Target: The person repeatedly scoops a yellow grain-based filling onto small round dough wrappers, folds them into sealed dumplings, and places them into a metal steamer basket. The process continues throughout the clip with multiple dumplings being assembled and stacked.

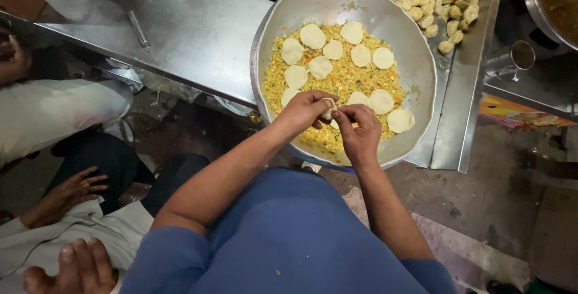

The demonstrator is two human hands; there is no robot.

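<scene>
Left hand (pixel 307 110) and right hand (pixel 359 128) pinched one small dumpling (pixel 329 111) between fingertips, over the near edge of the steel bowl (pixel 415 71). Dough discs (pixel 312 36) lay on the filling (pixel 343 80), within reach. Finished dumplings (pixel 442 2) were piled at the bench's far right corner.

A small pale dumpling (pixel 328 111) sat pinched between both hands, half folded. It hung just above the yellow crumbly filling (pixel 343 80) inside the wide metal bowl (pixel 415 53).

Overhead light, bright; soft glare on my big round steel bowl (pixel 415 77). Floor dim. Frame edges bend, slightly soft.
</scene>
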